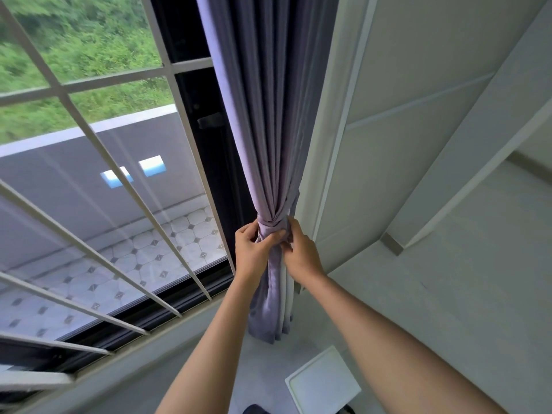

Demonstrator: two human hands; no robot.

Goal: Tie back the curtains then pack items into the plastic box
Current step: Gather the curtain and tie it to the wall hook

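Note:
A purple-grey curtain point(268, 115) hangs gathered into a bunch beside the window's right edge. A tie-back band point(273, 226) of the same cloth wraps the bunch at its narrowest point. My left hand point(254, 249) grips the band and curtain from the left, thumb pressed on the front. My right hand point(300, 252) pinches the band's end from the right. Below the hands the curtain's lower part point(268, 312) hangs loose. A white plastic lid or box point(324, 380) lies on the floor at the bottom.
A window with white security bars point(98, 162) fills the left. A white wall and cabinet panels point(433, 144) stand close on the right. A dark object point(254, 409) shows at the bottom edge.

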